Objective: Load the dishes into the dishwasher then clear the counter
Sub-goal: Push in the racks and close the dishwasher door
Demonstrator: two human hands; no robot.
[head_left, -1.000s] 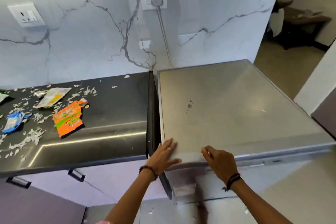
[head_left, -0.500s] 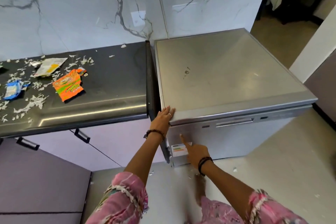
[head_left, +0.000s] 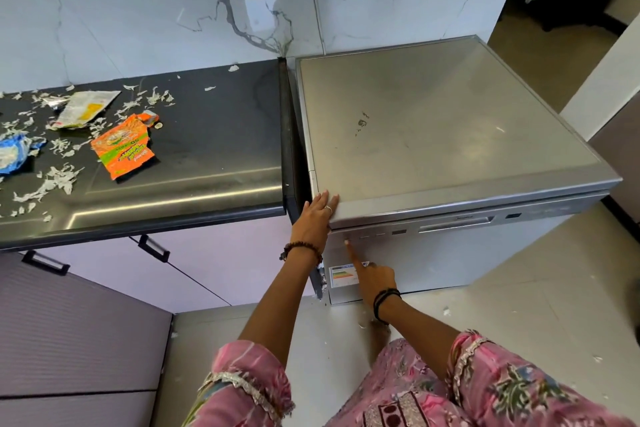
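A silver dishwasher (head_left: 433, 135) stands with its door closed to the right of a black counter (head_left: 207, 149). My left hand (head_left: 317, 215) rests flat on the dishwasher's front left top corner, fingers straight. My right hand (head_left: 367, 270) points its index finger up, with the fingertip on a button at the left end of the control strip (head_left: 381, 236); its other fingers are curled and hold nothing. On the counter lie an orange wrapper (head_left: 123, 149), a white-yellow wrapper (head_left: 86, 107), a blue wrapper (head_left: 14, 152) and several white paper scraps (head_left: 52, 180). No dishes are in view.
Lilac cabinet doors with black handles (head_left: 154, 248) sit under the counter. A marble-patterned wall (head_left: 173, 3) rises behind. The tiled floor (head_left: 519, 288) carries small white scraps. A doorway (head_left: 561, 10) opens at the far right.
My right hand dropped from the dishwasher's top edge to its front, then its index finger rose to the control strip. My left hand slid back to the top corner. The view tilted down.
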